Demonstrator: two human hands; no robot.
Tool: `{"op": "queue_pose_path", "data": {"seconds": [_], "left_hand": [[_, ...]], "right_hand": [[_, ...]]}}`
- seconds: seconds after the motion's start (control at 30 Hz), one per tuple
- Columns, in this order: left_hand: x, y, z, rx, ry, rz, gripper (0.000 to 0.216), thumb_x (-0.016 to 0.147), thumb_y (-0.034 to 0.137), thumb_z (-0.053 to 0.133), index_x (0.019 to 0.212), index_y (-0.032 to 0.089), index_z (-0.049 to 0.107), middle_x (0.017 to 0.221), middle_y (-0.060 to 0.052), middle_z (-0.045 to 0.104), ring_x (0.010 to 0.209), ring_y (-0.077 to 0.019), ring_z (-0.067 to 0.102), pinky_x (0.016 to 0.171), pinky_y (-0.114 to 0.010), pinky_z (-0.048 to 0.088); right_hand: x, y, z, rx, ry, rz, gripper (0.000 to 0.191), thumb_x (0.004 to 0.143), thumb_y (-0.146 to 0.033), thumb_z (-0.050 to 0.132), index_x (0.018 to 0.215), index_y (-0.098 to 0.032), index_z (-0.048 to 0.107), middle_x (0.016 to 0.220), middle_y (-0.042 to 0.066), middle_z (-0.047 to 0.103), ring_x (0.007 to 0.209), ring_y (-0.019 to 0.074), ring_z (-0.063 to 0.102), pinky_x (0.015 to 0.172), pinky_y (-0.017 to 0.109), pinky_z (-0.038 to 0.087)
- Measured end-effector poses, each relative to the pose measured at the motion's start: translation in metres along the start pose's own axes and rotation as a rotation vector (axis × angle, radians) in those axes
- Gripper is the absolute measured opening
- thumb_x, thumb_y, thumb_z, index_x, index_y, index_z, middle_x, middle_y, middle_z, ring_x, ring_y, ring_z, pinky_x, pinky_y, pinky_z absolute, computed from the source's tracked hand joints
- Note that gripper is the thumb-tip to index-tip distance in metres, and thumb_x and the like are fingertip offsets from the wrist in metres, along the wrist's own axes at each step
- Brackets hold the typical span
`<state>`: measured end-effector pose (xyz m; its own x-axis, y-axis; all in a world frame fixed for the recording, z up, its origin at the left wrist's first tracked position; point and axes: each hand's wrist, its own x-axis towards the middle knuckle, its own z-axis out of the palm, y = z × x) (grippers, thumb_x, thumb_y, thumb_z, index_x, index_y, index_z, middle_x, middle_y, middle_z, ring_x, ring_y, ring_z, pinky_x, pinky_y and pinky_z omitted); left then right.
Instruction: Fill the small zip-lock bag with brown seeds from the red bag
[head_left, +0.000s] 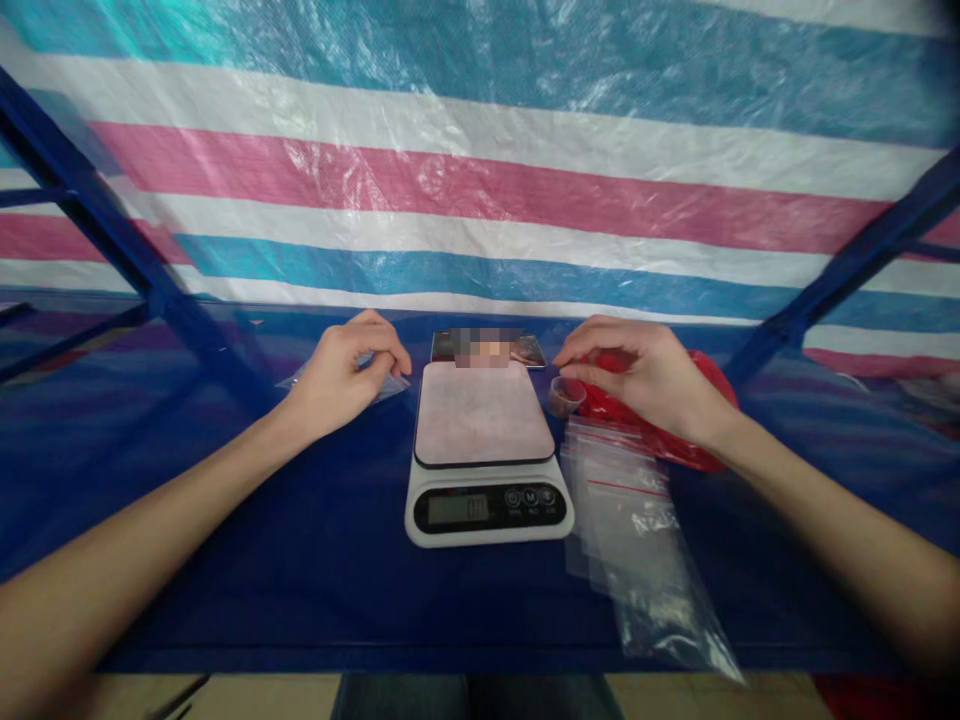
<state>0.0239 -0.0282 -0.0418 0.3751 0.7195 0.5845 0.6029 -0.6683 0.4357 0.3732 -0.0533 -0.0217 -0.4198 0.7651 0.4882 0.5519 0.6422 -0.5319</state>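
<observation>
The person's left hand (352, 365) and right hand (656, 375) are bare, with slender fingers (387, 352). Behind the fingers, slim forearms (202, 490) run bare to the edges of view. Well below the fingers, dark blue trousers (405, 698) (possibly denim, though shadow blurs the weave) cover both thighs.

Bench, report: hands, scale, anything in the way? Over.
Left hand by clear bag. Right hand by small cup. Scale between them. Zip bags close on its right.

Single head-worn cam, close range, facing fwd & down over blue counter (300, 580); striped tarp (480, 190) across upper frame, digital scale (484, 415) nr ctr, wearer's legs (405, 698) at btm edge.
</observation>
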Motion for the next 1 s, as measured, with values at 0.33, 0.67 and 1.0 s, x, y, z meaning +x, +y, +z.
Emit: {"op": "queue_pose_path", "data": {"seconds": [0.33,0.67,1.0], "left_hand": [[-0.003,-0.001,0.002,-0.005,0.007,0.0,0.032,0.082,0.015,0.047,0.067,0.022,0.074,0.075,-0.001,0.072,0.086,-0.0195,0.065,0.079,-0.032,0.052],[-0.003,-0.003,0.003,-0.025,-0.004,0.012,0.032,0.084,0.013,0.047,0.067,0.023,0.073,0.074,0.0,0.071,0.085,-0.0192,0.064,0.079,-0.032,0.051],[-0.003,-0.004,0.002,-0.039,0.024,0.006,0.031,0.083,0.012,0.049,0.067,0.022,0.073,0.073,0.0,0.071,0.084,-0.0186,0.064,0.078,-0.031,0.05]], "right_hand": [[-0.003,0.013,0.005,0.016,0.071,0.022,0.018,0.093,-0.039,0.079,0.091,-0.021,0.081,0.099,0.008,0.077,0.086,0.0227,0.072,0.084,0.038,0.057],[-0.004,0.0,0.008,-0.009,0.012,-0.021,0.012,0.095,-0.032,0.075,0.09,-0.022,0.08,0.098,0.007,0.077,0.089,0.0233,0.072,0.082,0.037,0.057],[-0.005,0.003,0.007,-0.025,0.015,-0.055,0.007,0.095,-0.026,0.075,0.092,-0.022,0.08,0.098,0.006,0.077,0.088,0.0223,0.073,0.082,0.035,0.057]]}}
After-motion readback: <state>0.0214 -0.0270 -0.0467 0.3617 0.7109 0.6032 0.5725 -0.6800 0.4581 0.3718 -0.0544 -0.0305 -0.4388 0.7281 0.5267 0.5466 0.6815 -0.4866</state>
